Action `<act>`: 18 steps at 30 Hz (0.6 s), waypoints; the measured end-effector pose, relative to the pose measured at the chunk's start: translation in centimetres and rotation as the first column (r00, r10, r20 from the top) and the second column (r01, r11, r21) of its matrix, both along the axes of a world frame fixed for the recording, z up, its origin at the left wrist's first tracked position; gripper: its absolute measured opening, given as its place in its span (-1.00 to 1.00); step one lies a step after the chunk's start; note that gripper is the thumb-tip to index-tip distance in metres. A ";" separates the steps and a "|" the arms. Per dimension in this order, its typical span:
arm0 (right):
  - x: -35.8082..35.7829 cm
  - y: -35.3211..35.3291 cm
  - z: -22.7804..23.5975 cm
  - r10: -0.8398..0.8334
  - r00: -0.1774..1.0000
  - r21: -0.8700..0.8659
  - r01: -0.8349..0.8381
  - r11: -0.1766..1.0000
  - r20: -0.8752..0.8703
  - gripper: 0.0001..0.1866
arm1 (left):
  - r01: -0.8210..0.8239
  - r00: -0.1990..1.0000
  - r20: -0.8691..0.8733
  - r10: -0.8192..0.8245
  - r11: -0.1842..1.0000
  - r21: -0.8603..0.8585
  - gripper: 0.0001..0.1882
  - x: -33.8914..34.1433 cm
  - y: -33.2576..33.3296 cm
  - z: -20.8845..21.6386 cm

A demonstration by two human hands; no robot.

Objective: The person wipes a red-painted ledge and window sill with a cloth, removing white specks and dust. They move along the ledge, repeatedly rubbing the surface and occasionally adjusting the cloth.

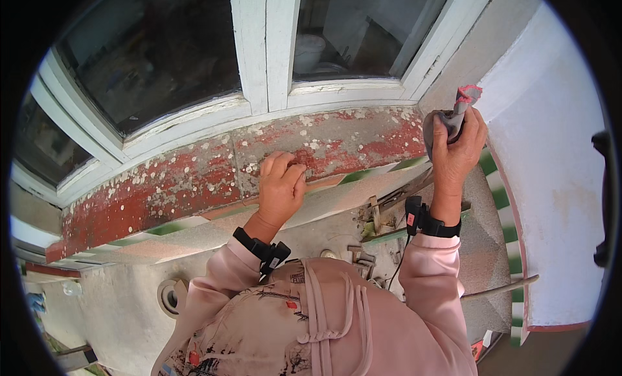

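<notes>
My right hand (457, 142) is raised near the right end of the window and grips a grey cloth (455, 120). The cloth is bunched, and a tail with a pink edge sticks up above my fingers. My left hand (282, 185) rests on the front part of the window sill (201, 172), its fingers curled in and no object showing in them. Worn red paint and many pale spots cover the sill. Above it stands a white window frame (259, 52) with dark glass panes.
A white wall (551, 181) rises on the right, with a green-and-white checked border (508, 220). On the ground below the sill lie wooden scraps (382, 214), a round ring-shaped object (170, 297) and a stick (502, 288). A black strap with a device sits on each wrist.
</notes>
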State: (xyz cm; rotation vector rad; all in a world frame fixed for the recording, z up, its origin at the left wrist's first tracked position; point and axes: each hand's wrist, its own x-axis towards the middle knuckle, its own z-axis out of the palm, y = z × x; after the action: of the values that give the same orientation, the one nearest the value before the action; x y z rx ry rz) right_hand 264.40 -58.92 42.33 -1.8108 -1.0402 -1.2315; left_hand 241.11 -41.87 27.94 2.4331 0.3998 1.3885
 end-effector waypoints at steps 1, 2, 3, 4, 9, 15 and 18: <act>0.0 0.7 0.1 -0.046 0.996 0.030 0.044 0.999 0.082 -0.43 | -0.016 1.000 0.009 0.016 1.000 -0.014 -0.78 0.0 0.0 -0.1; 0.0 1.4 0.0 -0.017 0.996 0.030 0.015 0.999 0.086 -0.40 | -0.034 0.999 0.023 0.034 0.999 -0.002 -0.78 0.0 0.0 -0.1; 0.2 2.0 -0.1 0.009 0.996 0.032 -0.011 0.999 0.088 -0.38 | -0.054 0.998 0.035 0.054 0.999 0.001 -0.78 0.1 -0.2 -0.2; 0.5 2.5 -0.1 0.035 0.995 0.043 -0.040 0.998 0.097 -0.35 | -0.068 0.996 0.059 0.068 0.998 0.007 -0.78 0.3 -0.1 -0.1; 1.2 3.7 -2.1 -0.049 0.995 -0.094 0.057 0.994 0.087 -0.25 | -0.152 0.988 0.034 0.150 0.987 0.057 -0.78 0.8 -0.4 -0.1; -2.5 2.8 -9.6 0.451 0.784 -0.444 -0.616 0.651 -0.427 -0.45 | -0.197 0.980 0.015 0.196 0.978 0.069 -0.77 1.0 -0.6 -0.1; -0.9 2.0 -8.9 0.538 0.610 -0.102 -0.711 0.696 -0.582 -0.56 | -0.193 0.981 0.003 0.193 0.979 0.070 -0.78 0.8 -0.8 -0.1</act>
State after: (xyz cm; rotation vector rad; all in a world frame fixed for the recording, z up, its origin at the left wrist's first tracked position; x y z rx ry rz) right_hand 263.47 -56.96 33.46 -1.6121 -1.4391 -0.1097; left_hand 241.96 -42.66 27.82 2.5092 0.6128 1.4997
